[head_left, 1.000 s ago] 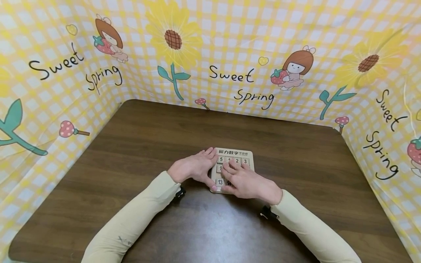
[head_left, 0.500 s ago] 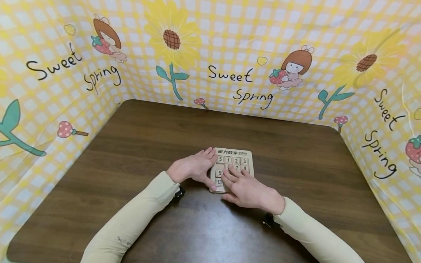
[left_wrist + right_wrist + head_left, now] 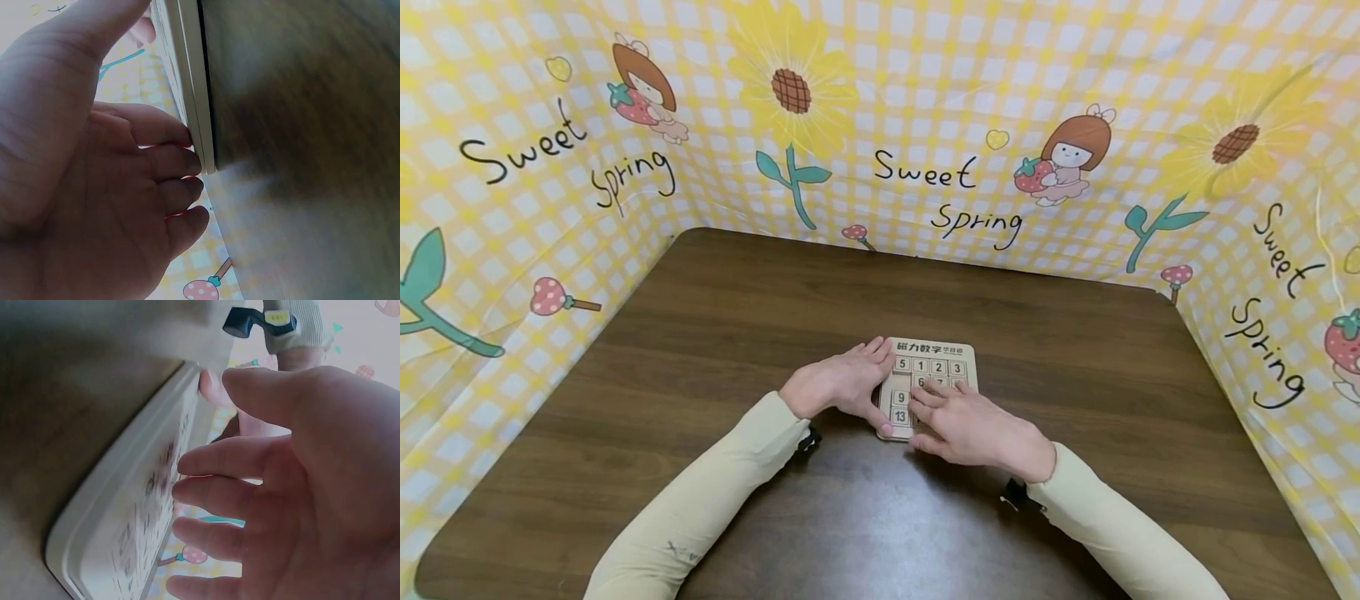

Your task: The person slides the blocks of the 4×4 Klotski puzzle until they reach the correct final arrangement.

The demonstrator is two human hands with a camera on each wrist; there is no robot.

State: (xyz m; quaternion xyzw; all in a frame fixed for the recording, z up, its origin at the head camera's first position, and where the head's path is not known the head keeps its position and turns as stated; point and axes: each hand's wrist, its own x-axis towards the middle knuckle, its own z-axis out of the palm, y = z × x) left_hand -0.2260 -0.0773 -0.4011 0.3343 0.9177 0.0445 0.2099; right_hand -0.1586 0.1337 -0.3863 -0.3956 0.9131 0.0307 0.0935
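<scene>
A light-coloured sliding number puzzle lies flat on the table, its top printed with dark characters. My left hand rests along its left side, thumb at the near corner and fingers near the far one. In the left wrist view, relaxed fingertips touch the board's edge. My right hand is over the lower right of the puzzle, fingers extended and hiding several tiles. Tiles 5, 1, 2 and 3 fill the top row. Below a gap in the left column sit tile 9 and tile 13.
The dark wood-grain table has rounded corners. Yellow checked cloth with sunflowers and "Sweet Spring" lettering encloses its back and sides. Black devices are strapped at both wrists, such as the right wrist device.
Tile 9 has slid down the left column toward me, leaving a gap under tile 5. My right hand has shifted slightly right and nearer; the left hand stays at the board's side.
</scene>
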